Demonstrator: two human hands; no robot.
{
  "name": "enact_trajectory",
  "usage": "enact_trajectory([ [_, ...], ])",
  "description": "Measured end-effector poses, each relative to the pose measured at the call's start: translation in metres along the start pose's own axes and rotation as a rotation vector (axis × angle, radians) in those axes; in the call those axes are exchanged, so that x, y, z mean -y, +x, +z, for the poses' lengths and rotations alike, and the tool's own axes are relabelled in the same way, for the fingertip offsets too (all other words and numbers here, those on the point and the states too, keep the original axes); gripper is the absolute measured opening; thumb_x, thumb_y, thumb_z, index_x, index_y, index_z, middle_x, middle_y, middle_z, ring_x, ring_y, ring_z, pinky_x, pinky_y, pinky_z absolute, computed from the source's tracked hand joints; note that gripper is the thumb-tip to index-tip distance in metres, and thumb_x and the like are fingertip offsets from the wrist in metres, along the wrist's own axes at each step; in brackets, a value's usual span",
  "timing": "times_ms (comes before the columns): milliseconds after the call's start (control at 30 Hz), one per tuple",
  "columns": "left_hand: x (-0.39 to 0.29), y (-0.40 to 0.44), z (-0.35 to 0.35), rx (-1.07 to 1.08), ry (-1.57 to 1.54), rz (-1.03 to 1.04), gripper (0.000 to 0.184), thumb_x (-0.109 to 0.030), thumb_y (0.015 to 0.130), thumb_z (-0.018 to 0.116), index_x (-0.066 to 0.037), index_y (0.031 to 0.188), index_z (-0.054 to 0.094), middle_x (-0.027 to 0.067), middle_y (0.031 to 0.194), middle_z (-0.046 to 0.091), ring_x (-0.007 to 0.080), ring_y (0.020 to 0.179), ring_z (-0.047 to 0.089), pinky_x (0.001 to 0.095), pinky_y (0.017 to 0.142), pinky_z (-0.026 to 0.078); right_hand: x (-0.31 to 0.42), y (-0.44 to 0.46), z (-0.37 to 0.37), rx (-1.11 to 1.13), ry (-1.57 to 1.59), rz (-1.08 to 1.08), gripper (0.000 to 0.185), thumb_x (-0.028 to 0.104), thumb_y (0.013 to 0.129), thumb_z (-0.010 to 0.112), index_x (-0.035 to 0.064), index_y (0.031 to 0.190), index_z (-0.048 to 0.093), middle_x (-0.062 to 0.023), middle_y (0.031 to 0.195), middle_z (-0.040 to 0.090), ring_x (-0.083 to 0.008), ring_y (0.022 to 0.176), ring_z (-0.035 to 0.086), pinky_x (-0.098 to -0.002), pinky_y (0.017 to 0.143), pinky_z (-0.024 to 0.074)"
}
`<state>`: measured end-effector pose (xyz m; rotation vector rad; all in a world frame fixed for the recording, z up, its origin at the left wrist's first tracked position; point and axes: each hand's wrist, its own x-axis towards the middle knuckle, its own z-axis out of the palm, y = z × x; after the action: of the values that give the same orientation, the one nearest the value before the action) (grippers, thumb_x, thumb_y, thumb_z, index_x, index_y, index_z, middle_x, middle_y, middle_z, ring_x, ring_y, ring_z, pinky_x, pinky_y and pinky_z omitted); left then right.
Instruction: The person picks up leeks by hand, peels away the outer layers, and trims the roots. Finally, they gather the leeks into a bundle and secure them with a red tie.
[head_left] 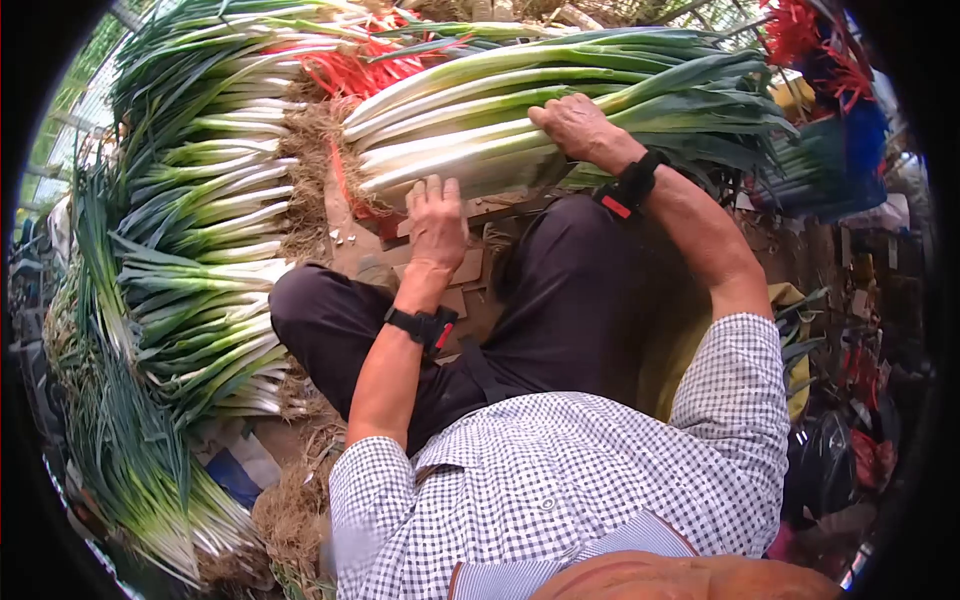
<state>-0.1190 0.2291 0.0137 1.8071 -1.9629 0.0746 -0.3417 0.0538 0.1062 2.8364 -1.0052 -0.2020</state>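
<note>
A large bunch of leeks (480, 110) lies across in front of my knees, its white root ends to the left and dark green leaves to the right. My right hand (580, 130) rests on the bunch near its middle, fingers curled over the stalks. At the near edge of the white ends is my left hand (437, 222), fingertips up against the lowest stalks. Whether its fingers grip a stalk is hard to make out. Red ties (365, 62) lie beyond the root ends.
Stacked leek bundles (215, 200) form a long row on the left, with more leeks (180, 500) at the lower left. More red ties (790, 30) hang at the upper right near a blue cloth (865, 150). A yellow-green sack (690, 350) is beside my right arm.
</note>
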Motion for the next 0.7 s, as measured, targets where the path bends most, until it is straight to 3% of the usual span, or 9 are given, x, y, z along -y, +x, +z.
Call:
enact_trajectory([
  [33, 0.004, 0.001, 0.000, -0.130, -0.111, 0.071, 0.035, -0.014, 0.087, 0.065, 0.001, 0.120, 0.062, 0.0230, 0.122, 0.061, 0.0402, 0.114, 0.057, 0.0499, 0.101, 0.042, 0.003, -0.002, -0.001, 0.032, -0.013, 0.009, 0.010, 0.008, 0.085, 0.057, 0.0043, 0.094, 0.059, -0.0182, 0.080, 0.069, -0.0367, 0.082, 0.070, -0.0478, 0.070, 0.0509],
  [133, 0.003, 0.048, -0.034, -0.224, -0.102, 0.161, 0.040, -0.028, 0.091, 0.064, -0.001, 0.121, 0.062, 0.0204, 0.126, 0.057, 0.0368, 0.122, 0.051, 0.0513, 0.105, 0.037, 0.013, -0.001, -0.009, 0.063, 0.015, 0.081, 0.011, 0.008, 0.083, 0.059, 0.0048, 0.093, 0.063, -0.0191, 0.085, 0.071, -0.0363, 0.086, 0.071, -0.0470, 0.074, 0.0523],
  [233, 0.040, 0.075, 0.026, 0.010, -0.140, 0.175, 0.052, -0.046, 0.094, 0.059, -0.010, 0.132, 0.058, 0.0192, 0.129, 0.057, 0.0364, 0.122, 0.050, 0.0493, 0.104, 0.035, 0.011, -0.006, -0.014, 0.018, 0.039, 0.063, 0.013, 0.010, 0.083, 0.060, 0.0030, 0.092, 0.066, -0.0196, 0.086, 0.071, -0.0358, 0.084, 0.071, -0.0493, 0.074, 0.0535],
  [267, 0.042, 0.080, 0.031, 0.076, -0.084, 0.168, 0.051, -0.048, 0.095, 0.057, -0.014, 0.133, 0.058, 0.0169, 0.128, 0.058, 0.0359, 0.120, 0.051, 0.0487, 0.102, 0.036, 0.016, -0.002, -0.018, 0.132, 0.035, 0.143, 0.018, 0.003, 0.078, 0.065, 0.0041, 0.095, 0.063, -0.0178, 0.095, 0.070, -0.0349, 0.097, 0.068, -0.0477, 0.083, 0.0510],
  [333, 0.047, 0.084, 0.037, 0.114, -0.106, 0.143, 0.050, -0.047, 0.095, 0.057, -0.015, 0.134, 0.058, 0.0143, 0.126, 0.058, 0.0349, 0.119, 0.052, 0.0479, 0.100, 0.037, 0.014, -0.012, -0.017, 0.079, 0.067, 0.165, 0.021, 0.004, 0.079, 0.065, 0.0035, 0.100, 0.065, -0.0182, 0.109, 0.067, -0.0333, 0.111, 0.061, -0.0458, 0.095, 0.0460],
  [433, 0.045, 0.085, 0.030, 0.143, -0.096, 0.168, 0.049, -0.046, 0.094, 0.058, -0.017, 0.135, 0.057, 0.0134, 0.125, 0.058, 0.0336, 0.119, 0.052, 0.0477, 0.099, 0.036, 0.010, -0.059, -0.027, -0.391, 0.083, 0.136, 0.023, 0.005, 0.081, 0.066, 0.0028, 0.104, 0.067, -0.0164, 0.114, 0.065, -0.0331, 0.117, 0.056, -0.0439, 0.101, 0.0424],
  [500, 0.046, 0.083, 0.033, 0.093, -0.086, 0.184, 0.049, -0.046, 0.094, 0.058, -0.017, 0.135, 0.057, 0.0134, 0.125, 0.058, 0.0328, 0.119, 0.051, 0.0474, 0.099, 0.036, 0.000, -0.091, -0.024, -0.675, 0.155, 0.214, 0.018, 0.006, 0.081, 0.065, 0.0046, 0.099, 0.069, -0.0136, 0.113, 0.065, -0.0311, 0.111, 0.058, -0.0442, 0.100, 0.0423],
  [600, 0.045, 0.081, 0.033, 0.089, -0.085, 0.165, 0.050, -0.048, 0.095, 0.056, -0.017, 0.135, 0.056, 0.0134, 0.126, 0.058, 0.0319, 0.121, 0.050, 0.0479, 0.100, 0.034, -0.028, -0.133, -0.027, -0.841, 0.224, 0.412, 0.011, 0.006, 0.084, 0.067, 0.0043, 0.095, 0.069, -0.0114, 0.102, 0.068, -0.0321, 0.102, 0.062, -0.0429, 0.094, 0.0470],
  [700, 0.044, 0.084, 0.031, 0.151, -0.117, 0.141, 0.051, -0.050, 0.096, 0.054, -0.018, 0.136, 0.055, 0.0134, 0.128, 0.058, 0.0323, 0.122, 0.050, 0.0488, 0.101, 0.033, -0.043, -0.138, -0.037, -0.922, 0.068, 0.426, 0.012, 0.005, 0.083, 0.067, 0.0042, 0.095, 0.069, -0.0109, 0.102, 0.068, -0.0311, 0.103, 0.062, -0.0439, 0.095, 0.0468],
])
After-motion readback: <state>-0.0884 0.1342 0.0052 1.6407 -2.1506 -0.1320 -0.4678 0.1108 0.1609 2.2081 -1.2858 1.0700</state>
